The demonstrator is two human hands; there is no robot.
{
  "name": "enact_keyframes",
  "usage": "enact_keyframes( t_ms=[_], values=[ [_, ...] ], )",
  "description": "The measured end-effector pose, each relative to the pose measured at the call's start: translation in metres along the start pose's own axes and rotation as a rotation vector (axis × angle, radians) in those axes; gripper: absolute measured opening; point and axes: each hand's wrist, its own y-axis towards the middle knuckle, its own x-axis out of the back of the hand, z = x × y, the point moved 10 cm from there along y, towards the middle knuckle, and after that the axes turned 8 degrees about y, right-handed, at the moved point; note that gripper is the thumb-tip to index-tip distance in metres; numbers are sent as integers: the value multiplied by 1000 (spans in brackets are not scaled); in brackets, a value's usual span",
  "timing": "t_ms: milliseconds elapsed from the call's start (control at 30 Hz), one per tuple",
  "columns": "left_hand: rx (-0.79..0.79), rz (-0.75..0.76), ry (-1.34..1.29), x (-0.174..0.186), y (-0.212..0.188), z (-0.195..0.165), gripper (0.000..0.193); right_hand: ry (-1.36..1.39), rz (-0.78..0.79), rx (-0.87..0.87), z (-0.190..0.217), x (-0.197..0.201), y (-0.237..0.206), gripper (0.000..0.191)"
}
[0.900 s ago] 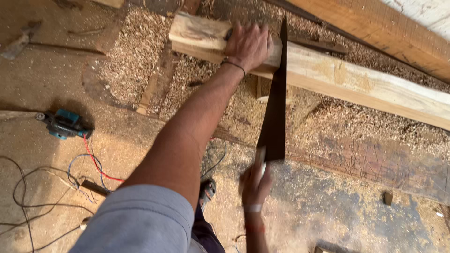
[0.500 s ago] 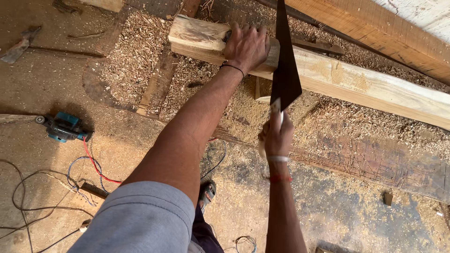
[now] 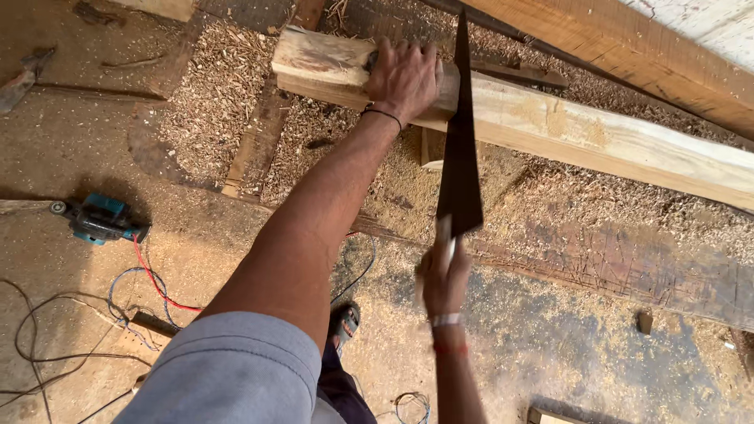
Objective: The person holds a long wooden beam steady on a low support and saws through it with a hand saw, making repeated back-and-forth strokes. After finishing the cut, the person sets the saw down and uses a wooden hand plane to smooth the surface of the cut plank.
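The right hand [image 3: 444,279] has its fingers wrapped round the handle of a dark hand saw [image 3: 459,169], whose thin blade looks whippy, so the handle is the safe grip. Farther off, the left hand [image 3: 404,74] presses flat on a pale timber beam [image 3: 550,129] lying over the sawdust-strewn floor [image 3: 236,86]; it looks heavy, stiff and rough.

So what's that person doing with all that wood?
A person is sawing a long wooden beam. The left hand presses down on the beam near its end, and the right hand grips a handsaw whose blade crosses the beam just beside that hand. Sawdust covers the floor, and a blue power tool lies off to the side.
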Motion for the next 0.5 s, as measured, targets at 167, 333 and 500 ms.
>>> enact_keyframes(
  t_ms=[167, 333, 500],
  values=[
    [-96, 272, -35, -13, -3, 2, 42, 118, 9, 170, 7, -32, 46, 64],
    [-67, 178, -10, 1, -5, 1, 46, 610, -88, -31, -86, -26, -129, 36],
    [-49, 281, -36, -19, -5, -1, 44, 286, -87, -12, -44, 0, -92, 38]
  ],
)
